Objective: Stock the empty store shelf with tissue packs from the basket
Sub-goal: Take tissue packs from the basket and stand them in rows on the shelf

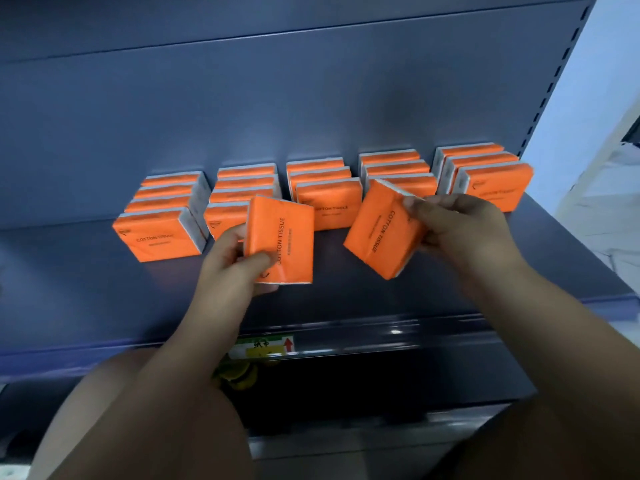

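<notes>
Tissue packs point(382, 233): small print illegible

tissue packs point(332, 202) in rows on shelf point(519, 258)

Shop: metal shelf point(450, 289), price label point(265, 346).

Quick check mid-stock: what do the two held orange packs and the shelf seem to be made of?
Left pack, gripped by the left hand, and right pack, pinched by the right hand: likely thin plastic film, slight sheen, printed, creased; white edges at the ends. Shelf: probably painted sheet metal, smooth blue-grey, dull highlights along its front lip.
</notes>
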Tool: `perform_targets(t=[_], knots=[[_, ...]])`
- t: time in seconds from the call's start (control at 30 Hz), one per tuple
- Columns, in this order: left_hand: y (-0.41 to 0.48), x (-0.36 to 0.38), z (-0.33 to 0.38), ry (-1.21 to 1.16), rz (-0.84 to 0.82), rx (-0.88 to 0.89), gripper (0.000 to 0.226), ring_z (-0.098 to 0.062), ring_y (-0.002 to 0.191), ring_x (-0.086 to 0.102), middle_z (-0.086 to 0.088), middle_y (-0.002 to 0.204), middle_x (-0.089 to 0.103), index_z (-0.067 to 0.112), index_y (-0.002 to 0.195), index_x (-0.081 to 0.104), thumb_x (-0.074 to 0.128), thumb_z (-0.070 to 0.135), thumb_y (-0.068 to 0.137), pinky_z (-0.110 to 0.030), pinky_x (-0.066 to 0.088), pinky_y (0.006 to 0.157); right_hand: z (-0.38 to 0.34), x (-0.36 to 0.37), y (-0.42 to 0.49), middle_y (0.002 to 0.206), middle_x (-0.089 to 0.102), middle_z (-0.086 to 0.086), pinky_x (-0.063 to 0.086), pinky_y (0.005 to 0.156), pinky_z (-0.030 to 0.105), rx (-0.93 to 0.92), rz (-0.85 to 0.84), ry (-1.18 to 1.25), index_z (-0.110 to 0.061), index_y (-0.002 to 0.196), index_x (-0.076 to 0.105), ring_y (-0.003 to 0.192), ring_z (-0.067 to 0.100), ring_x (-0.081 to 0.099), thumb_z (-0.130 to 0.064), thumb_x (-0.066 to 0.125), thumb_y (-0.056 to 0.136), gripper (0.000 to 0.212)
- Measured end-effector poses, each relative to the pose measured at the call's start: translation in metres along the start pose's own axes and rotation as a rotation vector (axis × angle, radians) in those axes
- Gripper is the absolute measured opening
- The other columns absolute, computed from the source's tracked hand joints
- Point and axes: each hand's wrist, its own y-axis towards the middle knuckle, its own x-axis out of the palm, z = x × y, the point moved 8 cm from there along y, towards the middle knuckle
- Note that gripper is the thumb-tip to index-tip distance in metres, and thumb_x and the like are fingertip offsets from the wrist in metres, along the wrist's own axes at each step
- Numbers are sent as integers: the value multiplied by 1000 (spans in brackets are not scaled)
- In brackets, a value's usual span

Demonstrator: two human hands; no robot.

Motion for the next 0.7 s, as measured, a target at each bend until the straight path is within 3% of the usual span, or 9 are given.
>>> perform_targets(t=[0.1, 0.17, 0.27, 0.33, 0.4, 0.5, 0.6, 0.7], knots=[[0, 7, -3, 21, 8, 7, 39, -30, 107, 72, -9, 119, 71, 25, 127, 64, 67, 3, 95, -44, 63, 79, -17, -3, -2, 89, 76, -2, 60, 85, 41, -200, 57, -385, -19, 99, 73, 90, 18, 72, -41, 82, 85, 27], [-2, 12, -7, 15, 25, 1, 44, -29, 106, 72, -11, 120, 70, 26, 129, 61, 70, 1, 93, -46, 63, 83, -28, 2, -10, 89, 70, -9, 54, 83, 33, -347, 54, -594, -24, 105, 71, 89, 15, 67, -42, 79, 87, 27], [-3, 20, -7, 35, 27, 23, 41, -23, 99, 72, -11, 113, 73, 25, 123, 62, 73, 1, 92, -37, 60, 77, -34, 13, -19, 89, 68, -4, 53, 77, 34, -501, 17, -757, -23, 112, 69, 85, 18, 65, -41, 79, 87, 32], [-3, 24, -5, 67, 13, 44, 37, -19, 98, 72, -5, 111, 75, 27, 117, 66, 75, 2, 91, -32, 57, 76, -34, 18, -20, 98, 71, 0, 53, 80, 36, -505, -27, -802, -21, 118, 68, 92, 21, 65, -40, 80, 85, 39], [-2, 26, -7, 103, -25, 49, 44, -14, 104, 71, 2, 114, 75, 29, 119, 68, 76, -1, 89, -32, 58, 85, -28, 22, -20, 113, 71, 2, 52, 85, 37, -462, -101, -880, -23, 129, 64, 104, 24, 65, -35, 83, 83, 51], [0, 31, -9, 212, -85, 60, 56, -10, 110, 69, 8, 121, 72, 36, 128, 66, 80, 1, 86, -31, 58, 91, -9, 26, -20, 129, 63, 5, 46, 84, 34, -314, -251, -983, -29, 149, 41, 116, 28, 60, -22, 81, 84, 76], [-1, 36, -5, 274, -120, 90, 58, -9, 109, 68, 8, 120, 72, 40, 127, 65, 80, 2, 86, -26, 58, 85, -3, 21, -14, 119, 55, 1, 48, 80, 34, -214, -259, -892, -25, 152, 28, 107, 26, 60, -11, 79, 84, 86], [-4, 47, 10, 357, -176, 175, 57, 1, 105, 65, 11, 117, 70, 39, 123, 64, 74, -5, 87, -12, 53, 77, -7, 8, -2, 102, 53, -2, 46, 66, 32, -142, -154, -734, -18, 141, 33, 95, 23, 60, -8, 83, 80, 80]])
